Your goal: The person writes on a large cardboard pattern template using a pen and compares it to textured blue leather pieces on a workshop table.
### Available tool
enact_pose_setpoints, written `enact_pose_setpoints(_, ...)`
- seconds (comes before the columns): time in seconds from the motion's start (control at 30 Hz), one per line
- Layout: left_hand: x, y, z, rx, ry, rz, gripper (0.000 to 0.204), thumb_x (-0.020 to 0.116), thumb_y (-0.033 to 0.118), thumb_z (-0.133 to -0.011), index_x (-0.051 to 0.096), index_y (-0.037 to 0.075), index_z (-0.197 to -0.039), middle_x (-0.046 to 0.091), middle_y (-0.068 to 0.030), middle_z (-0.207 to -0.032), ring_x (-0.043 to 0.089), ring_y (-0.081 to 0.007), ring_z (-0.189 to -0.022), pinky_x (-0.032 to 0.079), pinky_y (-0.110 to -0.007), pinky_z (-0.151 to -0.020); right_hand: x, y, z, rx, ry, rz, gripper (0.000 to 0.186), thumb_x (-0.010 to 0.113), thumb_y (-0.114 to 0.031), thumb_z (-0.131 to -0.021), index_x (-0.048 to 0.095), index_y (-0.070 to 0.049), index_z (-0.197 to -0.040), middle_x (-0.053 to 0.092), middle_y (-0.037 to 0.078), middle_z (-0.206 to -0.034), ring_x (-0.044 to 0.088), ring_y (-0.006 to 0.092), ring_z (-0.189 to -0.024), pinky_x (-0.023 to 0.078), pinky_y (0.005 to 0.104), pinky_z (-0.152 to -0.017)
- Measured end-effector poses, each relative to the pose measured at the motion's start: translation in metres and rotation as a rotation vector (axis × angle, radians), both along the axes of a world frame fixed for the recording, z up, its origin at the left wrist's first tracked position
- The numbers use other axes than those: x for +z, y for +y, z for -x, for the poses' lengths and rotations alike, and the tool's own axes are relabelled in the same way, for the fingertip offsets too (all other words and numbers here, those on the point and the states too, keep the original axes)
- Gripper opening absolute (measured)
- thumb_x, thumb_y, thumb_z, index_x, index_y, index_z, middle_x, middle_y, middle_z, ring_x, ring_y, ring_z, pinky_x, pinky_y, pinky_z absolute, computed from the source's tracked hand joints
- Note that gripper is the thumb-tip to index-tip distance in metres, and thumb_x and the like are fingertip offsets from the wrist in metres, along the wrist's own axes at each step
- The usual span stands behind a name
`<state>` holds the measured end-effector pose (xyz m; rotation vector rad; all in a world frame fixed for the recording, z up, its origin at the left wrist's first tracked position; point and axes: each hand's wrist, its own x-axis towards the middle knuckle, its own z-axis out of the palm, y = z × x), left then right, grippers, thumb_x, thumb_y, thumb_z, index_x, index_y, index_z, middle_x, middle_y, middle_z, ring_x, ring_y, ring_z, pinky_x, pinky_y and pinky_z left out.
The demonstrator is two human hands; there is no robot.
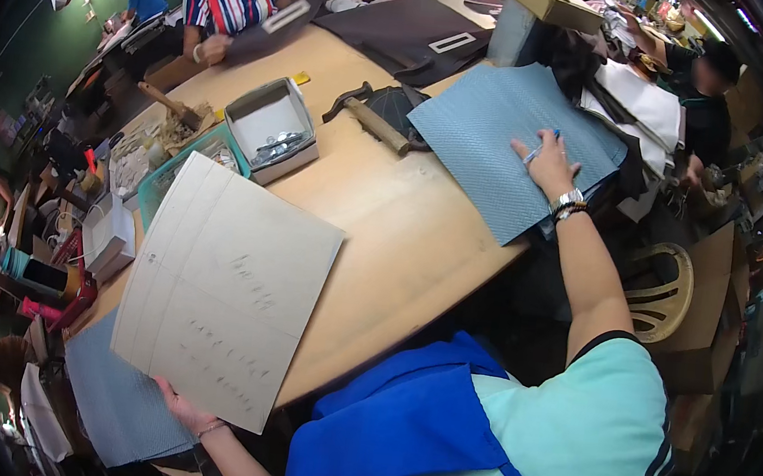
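Note:
My left hand [187, 408] grips the lower edge of a large cream card pattern [232, 287], which is tilted over the left of the table. Pencil-like handwriting and ruled lines mark its face. Far to the right, my right hand [551, 170] rests on a stack of blue woven-textured sheets [496, 125]. A slim pen [531, 157] sits between its fingers, partly hidden by them. Another blue textured sheet [128, 397] lies below the card at the table's left end.
On the wooden table [400, 240] stand an open white box [272, 124] with small metal items, a green tray [164, 183] and a wooden-handled tool [376, 126]. Across it, a person [233, 9] handles dark material. A yellow plastic chair [669, 291] stands right.

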<state>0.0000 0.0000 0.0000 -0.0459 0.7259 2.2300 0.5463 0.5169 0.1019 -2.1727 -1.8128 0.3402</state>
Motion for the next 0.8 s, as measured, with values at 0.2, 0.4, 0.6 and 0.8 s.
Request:
enact_pose_setpoints(0.2,-0.025,-0.017,0.033,-0.058,0.147,-0.036,0.068,0.049,0.053,-0.108,0.045,0.006,-0.157,0.047,-0.0124,-0.161,0.045,-0.0348,-0.144,0.032,-0.05,-0.123,-0.012,0.031,-0.021,0.119,-0.224,-0.192,0.088,0.066,-0.075,-0.088,0.048,-0.015,-0.15,0.046,0.015,-0.161,0.034,0.033,-0.156,0.016,0.0799,-0.117)
enact_pose_setpoints(0.4,-0.001,-0.004,-0.002,-0.036,0.063,-0.065,0.067,0.046,0.05,-0.109,0.041,0.007,-0.159,0.045,-0.0143,-0.163,0.043,-0.0361,-0.147,0.032,-0.053,-0.123,-0.014,0.066,-0.001,0.49,-0.034,-0.581,0.037,0.063,-0.028,-0.105,0.06,-0.016,-0.139,0.06,0.012,-0.151,0.051,0.0308,-0.145,0.032,0.0606,-0.121)
enact_pose_setpoints(0.6,0.012,0.026,-0.009,-0.193,0.064,-0.172,0.06,0.054,0.045,-0.108,0.048,0.006,-0.153,0.057,-0.0131,-0.152,0.057,-0.0312,-0.136,0.046,-0.047,-0.114,-0.012,-0.125,0.152,0.78,1.026,0.36,0.072,0.062,-0.043,-0.105,0.037,-0.007,-0.161,0.052,0.018,-0.156,0.06,0.022,-0.132,0.047,0.0293,-0.102)
enact_pose_setpoints(0.8,0.047,0.018,0.013,0.034,0.908,0.745,0.067,0.059,0.046,-0.105,0.044,0.004,-0.156,0.054,-0.0177,-0.154,0.054,-0.0316,-0.139,0.042,-0.046,-0.117,-0.054,-0.173,0.158,0.721,1.293,0.486,0.04,0.067,-0.023,-0.104,0.061,0.001,-0.136,0.07,0.01,-0.125,0.065,0.0156,-0.114,0.05,0.03,-0.101)
